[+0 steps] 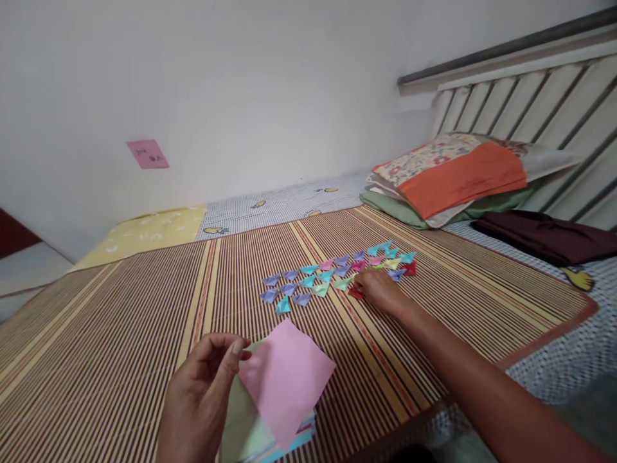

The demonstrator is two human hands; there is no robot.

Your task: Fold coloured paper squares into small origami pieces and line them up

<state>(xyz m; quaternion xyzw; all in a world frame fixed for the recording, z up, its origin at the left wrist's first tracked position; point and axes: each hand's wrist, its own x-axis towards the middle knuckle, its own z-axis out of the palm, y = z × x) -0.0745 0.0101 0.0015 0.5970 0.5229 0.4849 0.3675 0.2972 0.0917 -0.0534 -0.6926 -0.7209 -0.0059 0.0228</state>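
My left hand (205, 386) hovers beside the left corner of a pink square of paper (292, 376). Its fingers are loosely curled, with the thumb close to the fingertips, and I see no paper between them. The pink square lies turned cornerwise over a stack of coloured sheets (241, 418), pale green and blue at its edges. Farther off, my right hand (378, 288) reaches down to the rows of small folded paper pieces (302, 299). Its fingers are closed at a small red folded paper piece (355, 293), partly hidden under them. The pieces around it are purple, turquoise, pink, yellow-green and red.
A striped woven mat (120, 334) covers the bed. Pillows (457, 170) and a dark folded cloth (544, 236) lie at the right by the slatted headboard (530, 103). A pink note (148, 154) is stuck on the white wall behind.
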